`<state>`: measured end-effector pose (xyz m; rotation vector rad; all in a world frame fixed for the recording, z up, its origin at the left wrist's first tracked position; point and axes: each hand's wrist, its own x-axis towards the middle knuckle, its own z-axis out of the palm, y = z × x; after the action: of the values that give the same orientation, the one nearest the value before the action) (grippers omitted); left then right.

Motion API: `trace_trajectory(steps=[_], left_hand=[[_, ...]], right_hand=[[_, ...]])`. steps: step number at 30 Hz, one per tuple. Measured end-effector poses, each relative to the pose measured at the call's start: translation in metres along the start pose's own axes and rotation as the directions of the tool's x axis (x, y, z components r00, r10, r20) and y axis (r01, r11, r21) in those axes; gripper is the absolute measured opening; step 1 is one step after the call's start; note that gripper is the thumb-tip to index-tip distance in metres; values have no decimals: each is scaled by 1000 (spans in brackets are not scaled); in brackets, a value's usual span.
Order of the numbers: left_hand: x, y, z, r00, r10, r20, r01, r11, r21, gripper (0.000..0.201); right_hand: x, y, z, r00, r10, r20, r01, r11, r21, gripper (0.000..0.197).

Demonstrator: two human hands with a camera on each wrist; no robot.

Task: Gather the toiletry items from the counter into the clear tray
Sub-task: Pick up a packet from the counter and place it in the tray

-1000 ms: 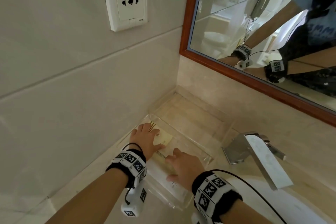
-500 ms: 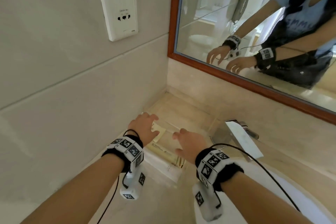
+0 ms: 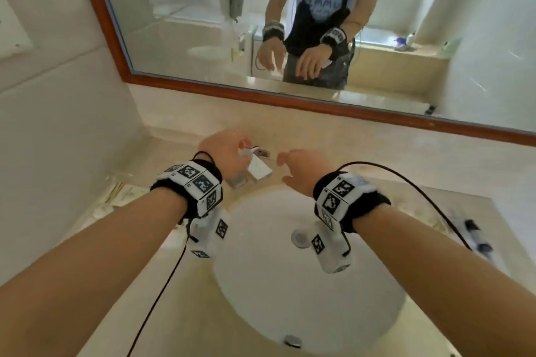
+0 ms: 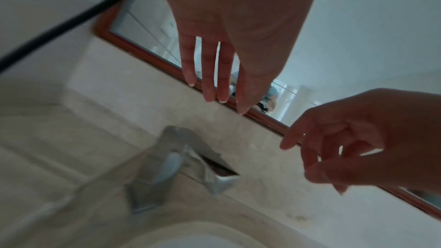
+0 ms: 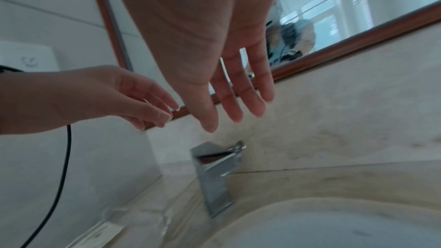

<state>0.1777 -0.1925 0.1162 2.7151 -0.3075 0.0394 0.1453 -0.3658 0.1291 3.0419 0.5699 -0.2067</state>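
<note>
The clear tray (image 3: 114, 182) sits on the counter at the left against the wall, with cream toiletry packets (image 3: 124, 193) lying in it. In the right wrist view the clear tray (image 5: 140, 214) shows low down with a packet (image 5: 105, 231) inside. Both hands hover empty above the basin by the faucet. My left hand (image 3: 229, 151) has relaxed fingers, seen straight in the left wrist view (image 4: 214, 82). My right hand (image 3: 298, 168) is also relaxed, its fingers (image 5: 238, 105) spread. Small dark and blue items (image 3: 475, 238) lie blurred on the counter at the far right.
A chrome faucet (image 3: 255, 168) stands behind the white oval basin (image 3: 307, 284), just under both hands. A wood-framed mirror (image 3: 290, 104) runs along the back wall. Beige stone counter (image 3: 464, 182) stretches to the right of the basin.
Both hands have lifted out of the tray and moved right, over the basin near the faucet. The head view has swung right, so the tray now lies at the left.
</note>
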Motion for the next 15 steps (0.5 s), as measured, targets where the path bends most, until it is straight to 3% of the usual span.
trace_trajectory(steps=[8, 15], left_hand=[[24, 167, 83, 948, 289, 131, -286, 957, -44, 27], [37, 283, 171, 866, 398, 303, -406, 913, -38, 28]], right_hand=[[-102, 144, 26, 947, 321, 11, -322, 947, 22, 33], [-179, 259, 74, 846, 521, 115, -529, 847, 49, 30]])
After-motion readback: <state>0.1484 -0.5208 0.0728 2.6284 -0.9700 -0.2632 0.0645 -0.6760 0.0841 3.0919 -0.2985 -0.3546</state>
